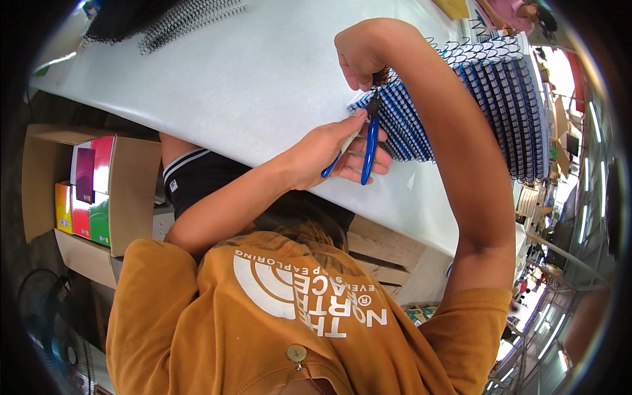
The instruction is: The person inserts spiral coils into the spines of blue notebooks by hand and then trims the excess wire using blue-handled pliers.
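Observation:
My left hand (329, 151) holds a pair of blue-handled cutting pliers (370, 141), with its fingers around and below the two spread handles. The dark jaws point away from me, toward the edge of a stack of spiral-bound notebooks (487, 99) with blue-and-white edges and dark wire coils. My right arm reaches across in front of the stack. The bent wrist brings my right hand (365, 52) down just beyond the plier jaws, its fingers curled together at the near corner of the stack. What those fingers pinch is too small and partly hidden to tell.
Loose black wire coils (191, 23) lie at the far left of the white table (217, 85). An open cardboard box (135, 191) with colourful spiral notebooks stands below the table's left edge, above a black fan (62, 329). Another person (517, 13) is at the far right.

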The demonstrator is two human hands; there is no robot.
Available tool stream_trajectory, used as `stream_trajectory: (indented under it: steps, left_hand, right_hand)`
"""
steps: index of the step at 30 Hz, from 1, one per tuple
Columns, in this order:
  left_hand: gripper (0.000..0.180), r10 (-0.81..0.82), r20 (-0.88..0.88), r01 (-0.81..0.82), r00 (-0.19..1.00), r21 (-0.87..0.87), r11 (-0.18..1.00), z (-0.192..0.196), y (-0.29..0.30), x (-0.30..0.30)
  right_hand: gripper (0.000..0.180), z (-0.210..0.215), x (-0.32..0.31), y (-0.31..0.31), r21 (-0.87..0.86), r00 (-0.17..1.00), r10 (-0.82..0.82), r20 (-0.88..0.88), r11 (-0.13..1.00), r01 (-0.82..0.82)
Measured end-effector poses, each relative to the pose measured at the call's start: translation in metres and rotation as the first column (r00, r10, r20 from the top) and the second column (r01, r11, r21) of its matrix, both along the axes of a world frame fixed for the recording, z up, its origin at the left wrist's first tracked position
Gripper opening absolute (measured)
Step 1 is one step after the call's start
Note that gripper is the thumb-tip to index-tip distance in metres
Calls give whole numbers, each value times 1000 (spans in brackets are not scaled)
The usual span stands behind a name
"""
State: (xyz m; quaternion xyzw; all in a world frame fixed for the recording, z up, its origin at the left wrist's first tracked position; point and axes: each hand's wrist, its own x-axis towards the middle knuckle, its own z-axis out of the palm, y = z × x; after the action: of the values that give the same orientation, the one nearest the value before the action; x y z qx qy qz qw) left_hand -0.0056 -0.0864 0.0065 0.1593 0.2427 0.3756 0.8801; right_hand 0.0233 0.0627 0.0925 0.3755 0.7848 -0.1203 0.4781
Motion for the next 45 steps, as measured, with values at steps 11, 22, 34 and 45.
stream_trajectory:
  steps: [11,22,34,45]
  left_hand:
    - [51,-18,-21,19,1000,56,998,3,-3,-3]
    - [52,-32,-29,35,999,115,993,3,0,-6]
    - [54,-43,-45,52,998,224,973,3,2,-9]
    - [54,-230,504,56,832,337,940,-28,17,2]
  right_hand:
    - [18,28,-19,-23,199,988,-32,149,980,1]
    - [16,25,-4,12,-92,992,-28,124,995,39]
    - [16,30,-9,1,121,973,38,228,990,-67]
    - [18,47,-17,16,-76,972,10,233,997,8]
